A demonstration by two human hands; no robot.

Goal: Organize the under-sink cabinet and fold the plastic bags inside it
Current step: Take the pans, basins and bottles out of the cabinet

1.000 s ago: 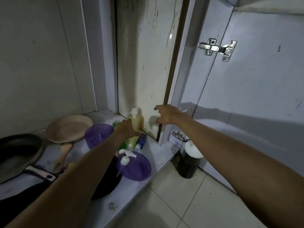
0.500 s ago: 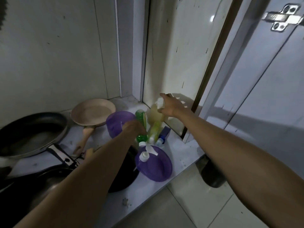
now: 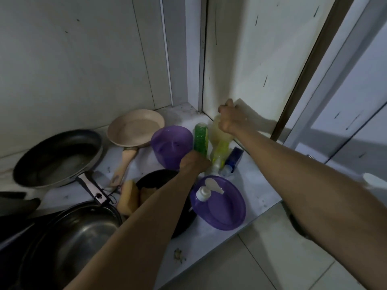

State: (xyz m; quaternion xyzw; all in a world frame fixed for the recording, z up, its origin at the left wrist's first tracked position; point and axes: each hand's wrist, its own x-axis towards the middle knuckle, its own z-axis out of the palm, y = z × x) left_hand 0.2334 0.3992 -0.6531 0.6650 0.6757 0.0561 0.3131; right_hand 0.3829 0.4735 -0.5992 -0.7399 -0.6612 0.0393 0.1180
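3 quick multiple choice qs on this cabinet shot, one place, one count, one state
1. What stands just left of the green bottle? A kettle B purple bowl C mug
2. How many purple plastic pieces show? A one B three C two
3. The right hand is A gripping the yellowish bottle B lying flat C holding a cloth
Answers: B, the bowl is beside that bottle; C, the bowl plus the purple lid in front; A, its fingers curl over the bottle's top.
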